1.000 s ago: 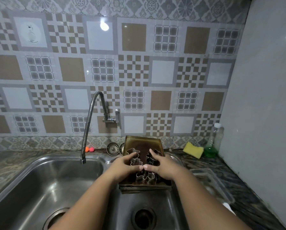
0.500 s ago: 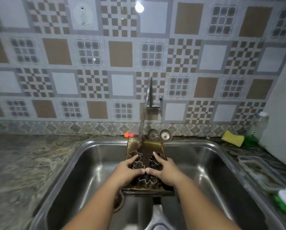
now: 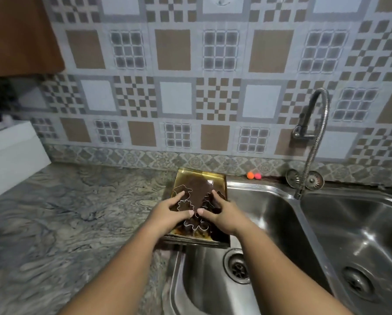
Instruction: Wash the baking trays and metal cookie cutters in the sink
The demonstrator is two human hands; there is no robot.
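Note:
A stack of gold baking trays with dark brown residue sits level between my hands, partly over the counter and partly over the left rim of the sink. Several metal cookie cutters lie on the top tray. My left hand grips the stack's left side, with its thumb and forefinger on top by the cutters. On the right side my right hand grips the same way. Whether the stack touches the counter is hidden.
The double steel sink has a drain in the left basin and a second basin to the right. A flexible faucet hangs over the divider, with strainers behind it. A white box stands at far left.
My hands have carried the trays and cutters leftward, from above the sink's divider to its left rim and the counter. My view has swung left with them.

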